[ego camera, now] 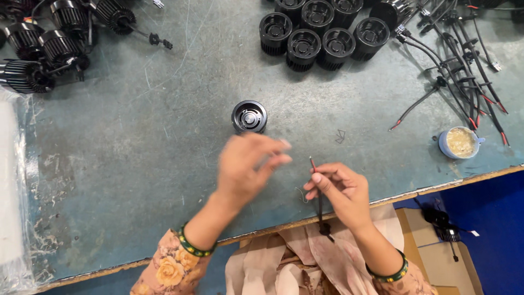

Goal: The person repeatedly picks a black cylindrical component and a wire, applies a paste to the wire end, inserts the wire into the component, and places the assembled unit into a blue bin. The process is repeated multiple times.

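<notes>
My right hand (339,191) pinches a thin black cable (319,210) with a red tip pointing up; its black connector hangs below near the table's edge. My left hand (246,164) is blurred, fingers bent and apart, holding nothing that I can see, close to the cable's red tip. Just beyond the left hand a single black round finned housing (249,116) stands on the worn grey-green table (136,164), its open face up.
A cluster of several black housings (319,33) stands at the back centre. More finned housings with wires (38,49) lie at the back left. A pile of black cables with red tips (464,76) is at the right, beside a small cup of paste (460,142). Plastic wrap (13,191) lies at the left edge.
</notes>
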Demonstrator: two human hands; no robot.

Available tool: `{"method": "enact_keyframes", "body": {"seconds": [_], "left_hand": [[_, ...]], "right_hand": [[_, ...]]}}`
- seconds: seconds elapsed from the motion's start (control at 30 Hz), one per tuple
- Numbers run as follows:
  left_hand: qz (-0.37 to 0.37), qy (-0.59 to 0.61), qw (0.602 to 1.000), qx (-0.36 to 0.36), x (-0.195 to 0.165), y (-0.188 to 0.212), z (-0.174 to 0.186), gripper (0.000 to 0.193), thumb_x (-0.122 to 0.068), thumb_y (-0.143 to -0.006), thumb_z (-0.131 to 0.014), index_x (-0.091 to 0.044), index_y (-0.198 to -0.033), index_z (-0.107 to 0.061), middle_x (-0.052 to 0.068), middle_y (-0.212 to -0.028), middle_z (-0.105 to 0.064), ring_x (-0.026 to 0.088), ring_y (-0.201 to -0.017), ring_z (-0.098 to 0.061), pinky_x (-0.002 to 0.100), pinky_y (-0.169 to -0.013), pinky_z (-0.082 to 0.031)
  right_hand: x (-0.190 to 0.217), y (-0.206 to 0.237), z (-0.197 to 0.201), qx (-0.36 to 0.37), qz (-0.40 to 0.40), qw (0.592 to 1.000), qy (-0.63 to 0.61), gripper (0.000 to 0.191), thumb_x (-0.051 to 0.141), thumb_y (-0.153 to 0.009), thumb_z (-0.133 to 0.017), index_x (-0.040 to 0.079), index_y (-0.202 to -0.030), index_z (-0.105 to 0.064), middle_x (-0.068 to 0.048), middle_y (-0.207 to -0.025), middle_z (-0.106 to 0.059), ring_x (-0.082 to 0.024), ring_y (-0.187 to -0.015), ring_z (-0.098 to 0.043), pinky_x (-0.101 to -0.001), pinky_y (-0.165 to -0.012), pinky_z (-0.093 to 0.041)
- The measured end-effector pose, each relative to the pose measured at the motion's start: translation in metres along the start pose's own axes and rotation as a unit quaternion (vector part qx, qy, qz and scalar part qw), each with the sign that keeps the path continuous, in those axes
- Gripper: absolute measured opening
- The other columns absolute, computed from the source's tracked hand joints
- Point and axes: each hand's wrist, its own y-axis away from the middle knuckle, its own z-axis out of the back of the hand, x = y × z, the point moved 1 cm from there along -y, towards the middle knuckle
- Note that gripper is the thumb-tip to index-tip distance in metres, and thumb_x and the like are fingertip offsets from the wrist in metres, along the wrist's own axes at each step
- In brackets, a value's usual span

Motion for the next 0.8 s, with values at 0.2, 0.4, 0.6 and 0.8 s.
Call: {"method": "enact_keyframes", "body": {"seconds": [0.2, 0.4, 0.6, 0.8], "left_hand": [[0.002, -0.241, 0.968, -0.069, 0.03, -0.016, 0.029, 0.091, -0.032, -0.06, -0.093, 0.0, -0.134, -0.052, 0.021, -0.126, -0.062, 0.038, -0.113, -0.062, 0.044, -0.092, -0.045], [0.145, -0.041, 0.989, 0.004, 0.062, -0.014, 0.004, 0.082, -0.022, -0.066, -0.096, -0.004, -0.134, -0.053, 0.012, -0.121, -0.071, 0.028, -0.114, -0.068, 0.038, -0.1, -0.05], [0.361, 0.456, 0.81, 0.077, 0.061, 0.014, -0.041, 0.054, -0.029, -0.095, -0.078, 0.001, -0.137, -0.061, 0.012, -0.12, -0.069, 0.018, -0.109, -0.064, 0.034, -0.095, -0.051], [0.464, 0.685, 0.559, 0.051, 0.06, 0.025, -0.049, 0.063, -0.053, -0.097, -0.067, 0.004, -0.124, -0.062, 0.018, -0.112, -0.07, 0.035, -0.106, -0.07, 0.045, -0.092, -0.06]], "right_hand": [[-0.013, -0.003, 0.007, -0.003, 0.021, 0.999, 0.028, 0.018, 0.008, -0.098, -0.068, -0.006, -0.11, -0.07, -0.013, -0.087, -0.076, -0.017, -0.074, -0.072, -0.0287, -0.069, -0.058], [-0.009, -0.003, 0.005, -0.015, 0.02, 1.0, 0.009, 0.023, 0.008, -0.095, -0.068, -0.003, -0.115, -0.069, -0.011, -0.085, -0.074, -0.015, -0.071, -0.07, -0.0267, -0.068, -0.057], [-0.007, 0.004, 0.006, -0.064, 0.012, 0.998, -0.007, 0.019, 0.005, -0.093, -0.07, -0.005, -0.109, -0.071, -0.012, -0.08, -0.074, -0.015, -0.067, -0.07, -0.0275, -0.062, -0.057], [-0.012, 0.009, -0.008, -0.066, 0.046, 0.997, -0.014, 0.013, 0.003, -0.094, -0.071, -0.005, -0.105, -0.071, -0.01, -0.081, -0.074, -0.013, -0.069, -0.069, -0.0261, -0.066, -0.056]]}}
